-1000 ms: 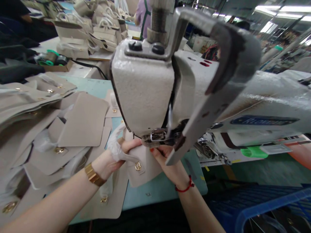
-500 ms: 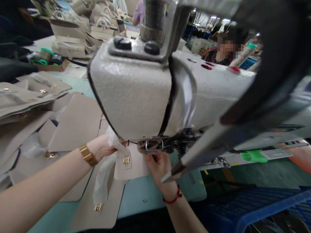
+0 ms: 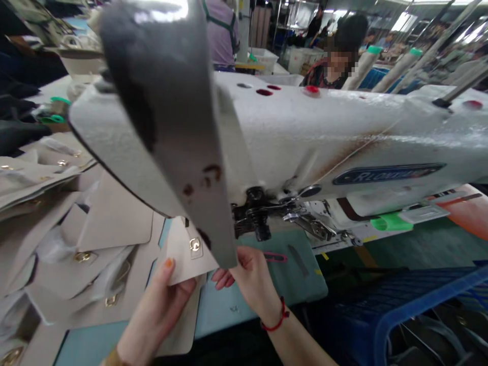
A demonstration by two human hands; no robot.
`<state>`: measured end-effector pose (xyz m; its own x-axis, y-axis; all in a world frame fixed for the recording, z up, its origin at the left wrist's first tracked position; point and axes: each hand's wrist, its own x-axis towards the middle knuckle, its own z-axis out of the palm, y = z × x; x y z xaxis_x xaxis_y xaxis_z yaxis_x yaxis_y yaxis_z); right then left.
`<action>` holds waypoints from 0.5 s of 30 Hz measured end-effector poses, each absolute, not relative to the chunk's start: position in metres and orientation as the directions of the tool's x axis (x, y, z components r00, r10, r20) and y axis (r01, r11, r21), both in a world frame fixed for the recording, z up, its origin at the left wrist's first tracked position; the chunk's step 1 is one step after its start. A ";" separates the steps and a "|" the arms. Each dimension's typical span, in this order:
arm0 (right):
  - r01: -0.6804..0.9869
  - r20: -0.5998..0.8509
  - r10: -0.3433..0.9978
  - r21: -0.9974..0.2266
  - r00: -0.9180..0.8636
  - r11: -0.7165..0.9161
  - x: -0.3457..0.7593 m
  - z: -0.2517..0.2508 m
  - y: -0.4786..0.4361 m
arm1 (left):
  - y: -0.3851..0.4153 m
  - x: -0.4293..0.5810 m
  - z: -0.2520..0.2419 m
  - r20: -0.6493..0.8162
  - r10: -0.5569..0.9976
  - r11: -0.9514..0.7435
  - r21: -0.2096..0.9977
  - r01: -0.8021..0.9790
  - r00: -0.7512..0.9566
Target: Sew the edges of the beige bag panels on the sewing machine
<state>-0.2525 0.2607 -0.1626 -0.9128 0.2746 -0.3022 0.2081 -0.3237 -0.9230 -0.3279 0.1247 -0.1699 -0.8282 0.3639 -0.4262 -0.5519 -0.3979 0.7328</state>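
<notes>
1. Two bare hands hold one beige leather panel under the head of a white sewing machine, near the front edge of the teal worktop
2. The left hand takes the panel's lower edge, its grip pinching the leather with the thumb on top, the nail painted orange
3. The right hand is at the panel's right edge beside the presser foot; a grey lever covers the fingertips, so I cannot tell whether that grip is closed on the leather. A red cord bracelet sits on this wrist
4. A small gold clasp is fixed on the panel, near its upper part
5. More beige panels with gold fittings lie in a loose pile along the left side of the worktop
6. A pink clip lies on the worktop just beyond the right hand
7. A blue plastic crate stands below the worktop's right end
8. Another person sits behind the machine
</notes>
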 end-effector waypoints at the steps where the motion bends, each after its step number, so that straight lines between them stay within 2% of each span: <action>1: 0.203 -0.300 0.269 -0.920 -0.915 -0.334 -0.250 -0.164 0.259 | 0.127 -0.314 -0.172 -0.390 0.403 -0.427 0.720 -0.547 -0.828; 4: 0.181 -0.278 0.278 -0.927 -0.920 -0.328 -0.245 -0.166 0.257 | 0.142 -0.288 -0.174 -0.387 0.464 -0.381 0.725 -0.574 -0.797; 10: 0.175 -0.258 0.306 -0.946 -0.916 -0.274 -0.246 -0.164 0.257 | 0.144 -0.300 -0.177 -0.558 0.286 -0.104 0.790 -0.604 -0.779; 15: 0.173 -0.243 0.331 -0.959 -0.912 -0.226 -0.247 -0.165 0.257 | 0.132 -0.307 -0.184 -0.567 0.310 0.022 0.807 -0.591 -0.763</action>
<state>-0.2467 0.2572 -0.1647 -0.9119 0.3307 -0.2429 0.1734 -0.2261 -0.9586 -0.3075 0.1319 -0.1841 -0.7630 0.3103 -0.5670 -0.5905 0.0221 0.8067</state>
